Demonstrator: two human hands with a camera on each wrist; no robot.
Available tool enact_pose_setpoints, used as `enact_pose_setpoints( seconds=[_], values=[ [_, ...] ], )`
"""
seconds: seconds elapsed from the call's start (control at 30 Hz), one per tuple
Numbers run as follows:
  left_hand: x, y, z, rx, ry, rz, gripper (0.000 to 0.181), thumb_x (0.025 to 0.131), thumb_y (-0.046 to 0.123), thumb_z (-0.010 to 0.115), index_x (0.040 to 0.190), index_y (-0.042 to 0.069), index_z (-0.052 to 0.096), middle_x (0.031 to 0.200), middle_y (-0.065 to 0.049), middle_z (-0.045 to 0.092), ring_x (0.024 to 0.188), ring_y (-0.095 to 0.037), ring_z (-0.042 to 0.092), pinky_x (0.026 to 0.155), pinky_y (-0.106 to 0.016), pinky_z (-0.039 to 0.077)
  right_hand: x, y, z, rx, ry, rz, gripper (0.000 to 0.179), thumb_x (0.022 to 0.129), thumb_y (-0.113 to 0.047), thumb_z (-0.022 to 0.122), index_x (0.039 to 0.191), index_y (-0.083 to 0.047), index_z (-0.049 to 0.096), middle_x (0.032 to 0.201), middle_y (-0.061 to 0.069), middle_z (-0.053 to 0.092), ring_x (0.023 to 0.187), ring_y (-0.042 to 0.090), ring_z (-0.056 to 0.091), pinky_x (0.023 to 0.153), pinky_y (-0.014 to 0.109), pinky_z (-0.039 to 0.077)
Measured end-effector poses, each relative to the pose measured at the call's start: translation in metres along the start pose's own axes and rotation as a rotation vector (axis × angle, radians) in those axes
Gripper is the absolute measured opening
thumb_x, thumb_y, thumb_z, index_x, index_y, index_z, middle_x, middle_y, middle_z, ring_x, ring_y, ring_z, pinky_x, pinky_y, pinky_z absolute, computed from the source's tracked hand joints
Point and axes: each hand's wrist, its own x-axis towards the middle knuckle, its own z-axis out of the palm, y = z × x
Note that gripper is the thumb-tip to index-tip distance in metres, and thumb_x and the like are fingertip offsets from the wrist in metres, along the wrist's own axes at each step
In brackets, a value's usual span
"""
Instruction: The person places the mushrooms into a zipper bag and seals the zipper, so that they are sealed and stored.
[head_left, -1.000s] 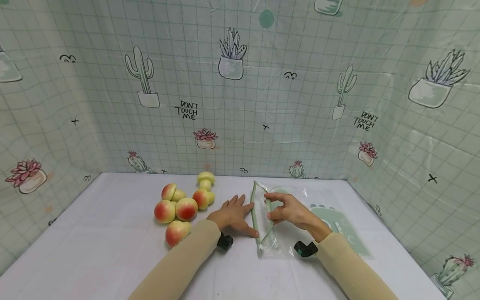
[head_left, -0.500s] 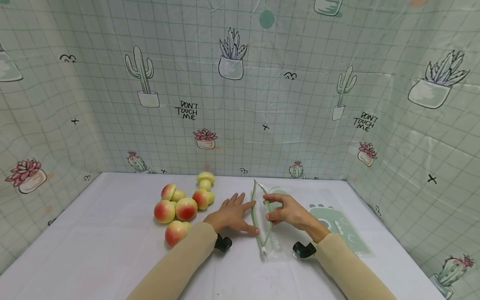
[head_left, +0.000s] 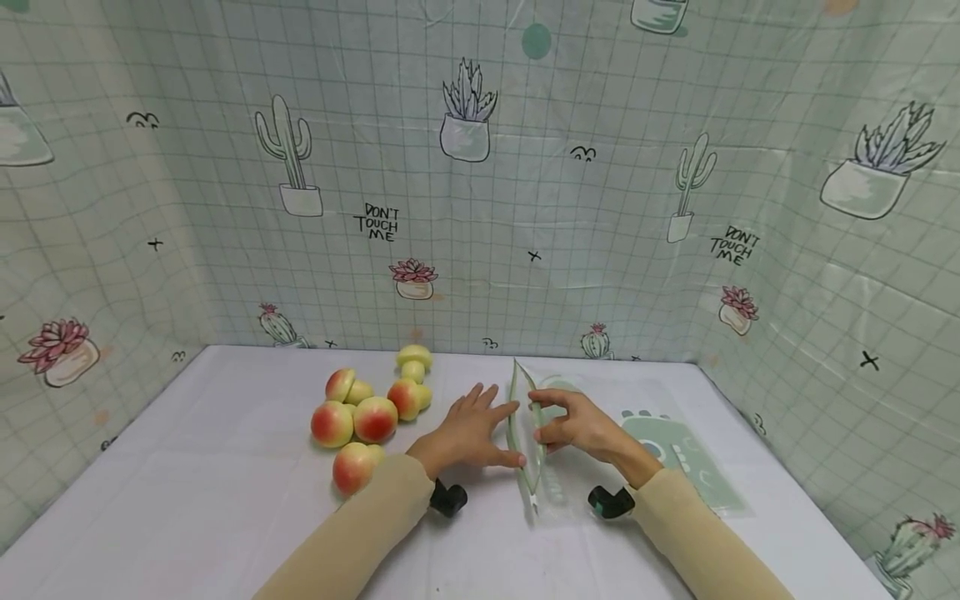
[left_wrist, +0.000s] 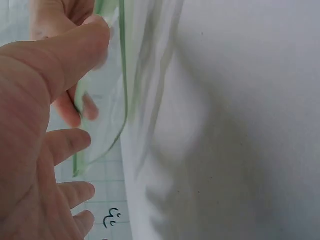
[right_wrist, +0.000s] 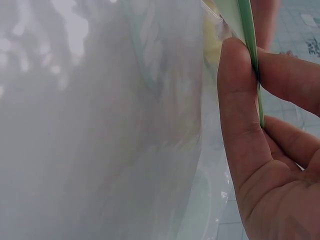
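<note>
A clear zip bag [head_left: 701,467] with a green printed figure lies on the white table, its green-edged mouth gaping toward the left. My right hand [head_left: 583,427] pinches the right edge of that mouth between thumb and fingers; in the right wrist view the green strip [right_wrist: 248,30] runs between them. At the opposite edge, my left hand [head_left: 467,435] has its fingers spread, with thumb and index fingertip right at the strip. In the left wrist view the thumb [left_wrist: 82,42] overlaps the clear plastic. A small white slider [head_left: 534,501] sits at the near end of the mouth.
Several red-and-yellow mushroom-shaped pieces [head_left: 375,419] lie in a cluster left of my left hand. A plain yellow mushroom-shaped piece [head_left: 413,363] stands behind them. A patterned curtain [head_left: 480,208] walls off the back and sides of the table [head_left: 187,500].
My left hand has shifted slightly to the right along with the left edge of the bag's mouth, so the gap has narrowed. My right hand keeps its pinch in nearly the same place.
</note>
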Motion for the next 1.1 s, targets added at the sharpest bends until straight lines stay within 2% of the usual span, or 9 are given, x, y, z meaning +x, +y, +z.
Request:
enact_pose_setpoints(
  seconds=[0.2, 0.37, 0.7, 0.87, 1.1],
  values=[
    [-0.013, 0.008, -0.004, 0.046, 0.005, 0.054, 0.086, 0.077, 0.065, 0.066, 0.148, 0.025, 0.037, 0.158, -0.01, 0.015, 0.145, -0.032, 0.004, 0.114, -0.052, 0.013, 0.0, 0.0, 0.001, -0.009, -0.002, -0.003, 0.068, 0.085, -0.002, 0.069, 0.144, 0.005, 0.034, 0.141, 0.029, 0.031, 0.082, 0.025, 0.065, 0.073, 0.041, 0.056],
    [-0.022, 0.012, -0.006, 0.036, 0.022, 0.074, 0.084, 0.078, 0.063, 0.066, 0.147, 0.024, 0.038, 0.158, -0.01, 0.016, 0.145, -0.031, 0.004, 0.114, -0.051, 0.013, 0.001, 0.002, 0.001, -0.006, -0.007, -0.005, 0.068, 0.086, -0.001, 0.067, 0.144, 0.005, 0.033, 0.144, 0.027, 0.031, 0.083, 0.024, 0.065, 0.073, 0.041, 0.056],
    [-0.043, 0.015, -0.011, 0.08, 0.104, 0.099, 0.08, 0.078, 0.059, 0.069, 0.145, 0.023, 0.042, 0.156, -0.009, 0.023, 0.145, -0.03, 0.009, 0.113, -0.051, 0.017, 0.001, 0.002, 0.0, -0.02, 0.003, -0.003, 0.068, 0.085, -0.001, 0.068, 0.144, 0.004, 0.034, 0.142, 0.026, 0.033, 0.08, 0.025, 0.065, 0.072, 0.04, 0.056],
    [-0.058, 0.01, -0.015, 0.08, 0.146, 0.123, 0.078, 0.079, 0.055, 0.07, 0.144, 0.021, 0.044, 0.155, -0.01, 0.026, 0.144, -0.031, 0.012, 0.113, -0.051, 0.02, 0.001, 0.0, 0.001, -0.016, 0.01, 0.004, 0.068, 0.084, -0.001, 0.069, 0.144, 0.004, 0.035, 0.141, 0.024, 0.036, 0.078, 0.023, 0.065, 0.071, 0.04, 0.056],
    [-0.079, -0.007, -0.022, 0.014, 0.259, 0.189, 0.072, 0.079, 0.047, 0.074, 0.139, 0.015, 0.049, 0.151, -0.012, 0.034, 0.143, -0.033, 0.018, 0.113, -0.053, 0.017, 0.001, -0.001, 0.002, 0.002, 0.014, 0.012, 0.068, 0.084, 0.002, 0.067, 0.144, 0.004, 0.034, 0.143, 0.024, 0.034, 0.078, 0.021, 0.065, 0.072, 0.04, 0.056]
  ],
)
